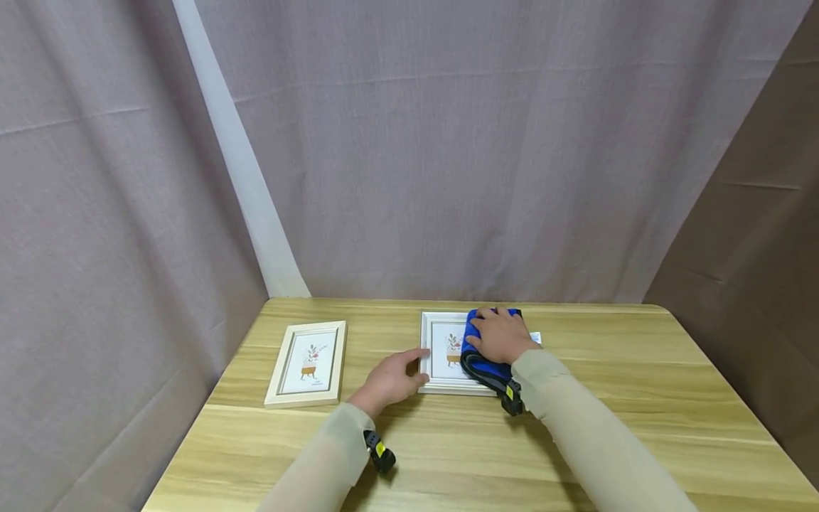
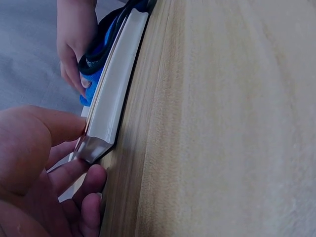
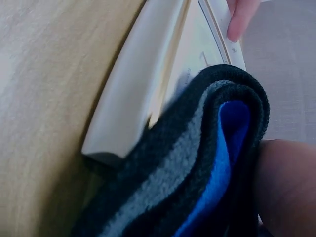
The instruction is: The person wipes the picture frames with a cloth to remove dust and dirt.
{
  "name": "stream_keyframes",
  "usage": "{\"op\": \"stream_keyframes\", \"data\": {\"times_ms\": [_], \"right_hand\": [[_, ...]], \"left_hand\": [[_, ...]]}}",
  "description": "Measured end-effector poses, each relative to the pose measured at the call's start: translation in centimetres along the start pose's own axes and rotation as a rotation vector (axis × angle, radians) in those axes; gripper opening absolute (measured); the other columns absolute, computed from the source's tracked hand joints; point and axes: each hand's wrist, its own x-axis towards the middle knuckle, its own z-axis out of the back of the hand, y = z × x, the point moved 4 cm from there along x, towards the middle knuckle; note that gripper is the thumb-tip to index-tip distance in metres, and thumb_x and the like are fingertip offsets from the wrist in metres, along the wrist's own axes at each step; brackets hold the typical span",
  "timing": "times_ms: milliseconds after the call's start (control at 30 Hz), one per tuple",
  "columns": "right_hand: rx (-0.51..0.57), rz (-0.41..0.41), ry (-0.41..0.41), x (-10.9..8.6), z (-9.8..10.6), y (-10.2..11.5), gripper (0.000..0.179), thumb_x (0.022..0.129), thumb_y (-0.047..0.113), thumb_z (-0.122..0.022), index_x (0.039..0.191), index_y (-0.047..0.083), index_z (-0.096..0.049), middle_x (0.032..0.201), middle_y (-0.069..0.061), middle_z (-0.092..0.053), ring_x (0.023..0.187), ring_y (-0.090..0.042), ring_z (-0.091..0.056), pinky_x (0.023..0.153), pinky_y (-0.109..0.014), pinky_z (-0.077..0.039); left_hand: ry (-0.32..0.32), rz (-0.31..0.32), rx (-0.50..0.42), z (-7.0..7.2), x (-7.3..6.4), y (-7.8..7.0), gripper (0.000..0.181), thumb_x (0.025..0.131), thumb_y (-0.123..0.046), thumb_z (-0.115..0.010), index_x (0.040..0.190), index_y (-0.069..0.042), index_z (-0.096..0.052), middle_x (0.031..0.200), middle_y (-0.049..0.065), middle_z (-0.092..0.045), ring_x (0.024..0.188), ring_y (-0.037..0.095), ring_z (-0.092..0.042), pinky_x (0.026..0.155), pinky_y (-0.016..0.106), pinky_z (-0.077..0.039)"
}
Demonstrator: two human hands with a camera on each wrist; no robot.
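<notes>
A white picture frame [image 1: 425, 327] with a plant print lies face up on the table. My left hand [image 1: 392, 377] pinches its left side, thumb over the rim and fingers at the lower edge; the left wrist view shows the frame's white side wall [image 2: 118, 84] beside the thumb. On the frame's right half sits a folded blue cloth [image 1: 472, 352] with dark grey edging. From above, my right hand [image 1: 502, 336] holds this cloth against the frame, fingers spread over it. The cloth's thick folds [image 3: 197, 148] hide part of the print and the right rim.
A second, cream picture frame [image 1: 339, 355] with a similar print lies to the left on the wooden table [image 1: 614, 427]. A small white piece [image 1: 536, 338] shows beside my right hand. Grey curtains [image 1: 448, 178] hang behind the table's back edge.
</notes>
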Motion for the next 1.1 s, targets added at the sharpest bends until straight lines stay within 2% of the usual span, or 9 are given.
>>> {"op": "stream_keyframes", "data": {"times_ms": [500,767,1100], "right_hand": [[0.07,0.048,0.003,0.6,-0.1,0.5,0.057,0.111,0.043,-0.064,0.155,0.007,-0.063,0.161,-0.019,-0.054,0.149,-0.058,-0.039,0.113,-0.077,-0.042],[0.065,0.067,0.02,1.4,-0.4,1.3,0.058,0.11,0.044,-0.065,0.157,0.011,-0.062,0.163,-0.016,-0.053,0.149,-0.051,-0.042,0.111,-0.077,-0.043],[0.067,0.084,0.054,2.1,-0.5,3.2,0.059,0.109,0.042,-0.067,0.158,0.01,-0.061,0.165,-0.017,-0.051,0.15,-0.045,-0.046,0.112,-0.079,-0.042]], "left_hand": [[-0.009,-0.009,-0.002,0.1,-0.4,-0.1,0.055,0.107,-0.03,-0.073,0.16,-0.026,-0.06,0.163,0.009,-0.056,0.152,0.039,-0.049,0.124,0.061,-0.039],[-0.011,-0.022,0.013,-0.3,-0.3,-0.6,0.054,0.107,-0.031,-0.073,0.159,-0.025,-0.061,0.162,0.007,-0.058,0.15,0.036,-0.052,0.122,0.059,-0.042],[-0.016,-0.049,0.039,-1.1,-0.2,-1.0,0.053,0.106,-0.032,-0.073,0.157,-0.026,-0.063,0.159,0.005,-0.061,0.148,0.035,-0.055,0.12,0.056,-0.046]]}}
